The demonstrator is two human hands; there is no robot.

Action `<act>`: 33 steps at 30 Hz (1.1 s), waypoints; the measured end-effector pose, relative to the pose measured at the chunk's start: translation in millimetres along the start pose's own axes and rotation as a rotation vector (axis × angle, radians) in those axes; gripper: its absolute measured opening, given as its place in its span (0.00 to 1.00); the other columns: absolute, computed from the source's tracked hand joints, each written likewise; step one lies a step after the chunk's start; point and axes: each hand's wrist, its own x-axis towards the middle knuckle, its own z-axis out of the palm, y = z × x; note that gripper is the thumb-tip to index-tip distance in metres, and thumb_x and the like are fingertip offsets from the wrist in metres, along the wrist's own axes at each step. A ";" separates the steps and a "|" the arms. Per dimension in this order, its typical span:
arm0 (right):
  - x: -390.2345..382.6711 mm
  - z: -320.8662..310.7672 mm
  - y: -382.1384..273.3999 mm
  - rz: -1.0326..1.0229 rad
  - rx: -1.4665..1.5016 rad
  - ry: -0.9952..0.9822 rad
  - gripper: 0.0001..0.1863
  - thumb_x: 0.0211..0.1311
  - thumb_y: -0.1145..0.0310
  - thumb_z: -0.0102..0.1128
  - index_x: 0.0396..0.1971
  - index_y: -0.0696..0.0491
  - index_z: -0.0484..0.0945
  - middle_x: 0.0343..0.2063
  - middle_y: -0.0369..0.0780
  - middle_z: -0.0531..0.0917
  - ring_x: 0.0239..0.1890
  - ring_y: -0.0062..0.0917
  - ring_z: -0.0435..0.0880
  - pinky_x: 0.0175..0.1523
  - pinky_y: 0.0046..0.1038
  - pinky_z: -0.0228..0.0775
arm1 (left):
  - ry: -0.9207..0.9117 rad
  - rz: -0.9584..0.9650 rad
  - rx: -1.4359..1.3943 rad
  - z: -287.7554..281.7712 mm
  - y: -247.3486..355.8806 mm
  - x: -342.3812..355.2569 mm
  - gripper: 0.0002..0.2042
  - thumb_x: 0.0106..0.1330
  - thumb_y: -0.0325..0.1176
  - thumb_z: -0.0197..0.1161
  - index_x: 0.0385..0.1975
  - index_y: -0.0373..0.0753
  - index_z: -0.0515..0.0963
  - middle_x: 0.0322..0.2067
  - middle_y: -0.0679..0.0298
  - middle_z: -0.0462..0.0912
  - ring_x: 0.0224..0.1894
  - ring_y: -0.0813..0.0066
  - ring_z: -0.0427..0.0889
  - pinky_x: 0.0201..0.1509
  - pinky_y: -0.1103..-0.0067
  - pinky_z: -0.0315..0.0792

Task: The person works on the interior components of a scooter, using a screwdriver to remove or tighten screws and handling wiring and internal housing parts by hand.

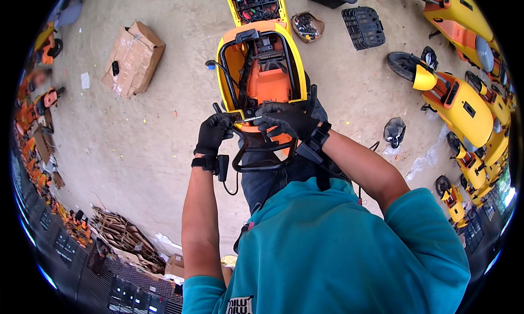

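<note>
A slim silver metal rod (249,119) lies level between my two black-gloved hands; its exact kind is too small to make out. One end sits in the fingers of my left hand (215,134), which are closed on it. My right hand (289,122) pinches the other end. Both hands are over the near rim of a yellow and orange scooter body (299,68). Inside its open frame show an orange inner panel (267,85) and black parts. A black tubular grab rail (265,165) sticks out toward me below my hands.
Left stands a taped cardboard box (134,60) with a small black object on top. A bag of small parts (307,27), a black crate (363,28) and a black plastic bag (394,132) lie to the right. Several yellow scooters (458,109) line the right side.
</note>
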 end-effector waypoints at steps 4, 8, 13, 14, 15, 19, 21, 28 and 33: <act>-1.6 3.7 -2.5 0.016 0.047 -0.007 0.16 0.69 0.65 0.55 0.53 0.55 0.71 0.46 0.41 0.81 0.45 0.23 0.82 0.44 0.28 0.81 | 0.011 -0.010 -0.011 1.0 0.2 0.6 0.10 0.70 0.35 0.58 0.41 0.36 0.80 0.28 0.68 0.82 0.27 0.84 0.79 0.32 0.84 0.78; -0.4 7.6 -0.7 0.018 0.068 -0.002 0.16 0.69 0.65 0.54 0.53 0.55 0.71 0.45 0.41 0.81 0.43 0.23 0.83 0.44 0.28 0.81 | 0.027 -0.005 -0.024 4.4 2.6 -0.9 0.10 0.70 0.35 0.58 0.42 0.36 0.79 0.27 0.69 0.81 0.25 0.84 0.78 0.30 0.85 0.77; 15.8 1.9 4.2 -0.013 0.093 0.013 0.15 0.70 0.65 0.53 0.51 0.56 0.73 0.41 0.41 0.82 0.40 0.22 0.83 0.43 0.26 0.80 | -0.005 0.010 0.072 4.1 8.4 -3.8 0.09 0.71 0.35 0.56 0.39 0.37 0.79 0.23 0.70 0.78 0.20 0.86 0.74 0.24 0.86 0.71; 19.8 -1.0 3.3 -0.015 0.093 -0.003 0.15 0.70 0.65 0.53 0.51 0.56 0.73 0.42 0.40 0.82 0.40 0.22 0.82 0.45 0.26 0.79 | -0.018 0.023 0.084 4.1 9.0 -4.3 0.09 0.71 0.35 0.55 0.38 0.37 0.79 0.22 0.70 0.77 0.19 0.86 0.73 0.23 0.87 0.70; 23.3 -3.7 1.9 -0.016 0.093 -0.019 0.15 0.70 0.64 0.54 0.51 0.55 0.74 0.42 0.40 0.82 0.40 0.21 0.82 0.46 0.25 0.78 | -0.003 0.018 0.087 4.5 9.2 -4.7 0.09 0.71 0.34 0.55 0.39 0.37 0.79 0.22 0.70 0.77 0.18 0.86 0.73 0.22 0.87 0.70; 39.0 -3.0 -8.2 -0.024 0.092 0.047 0.12 0.69 0.64 0.55 0.42 0.57 0.77 0.34 0.39 0.83 0.33 0.18 0.82 0.39 0.20 0.77 | 0.015 0.001 0.064 5.1 6.4 -5.9 0.09 0.71 0.34 0.53 0.39 0.37 0.79 0.21 0.70 0.77 0.18 0.86 0.72 0.22 0.86 0.70; 52.9 1.5 -20.7 -0.038 -0.015 0.118 0.14 0.68 0.63 0.56 0.36 0.61 0.79 0.27 0.39 0.83 0.26 0.17 0.81 0.32 0.17 0.76 | 0.006 0.005 0.044 6.9 2.4 -5.8 0.09 0.72 0.34 0.52 0.38 0.38 0.78 0.21 0.69 0.77 0.18 0.86 0.73 0.23 0.86 0.71; 136.1 50.1 -59.9 -0.115 -0.507 0.075 0.16 0.61 0.60 0.61 0.23 0.59 0.77 0.20 0.41 0.83 0.21 0.21 0.80 0.27 0.21 0.70 | 0.099 0.083 0.038 11.7 -13.4 -4.5 0.11 0.73 0.35 0.50 0.41 0.35 0.76 0.23 0.67 0.79 0.20 0.83 0.76 0.26 0.85 0.74; 164.1 93.7 -52.1 -0.322 -1.195 0.051 0.17 0.57 0.56 0.61 0.26 0.58 0.79 0.26 0.46 0.84 0.30 0.35 0.83 0.42 0.34 0.73 | 0.111 0.197 0.200 15.5 -17.5 -13.7 0.10 0.67 0.31 0.57 0.44 0.36 0.77 0.28 0.62 0.83 0.26 0.76 0.81 0.31 0.79 0.74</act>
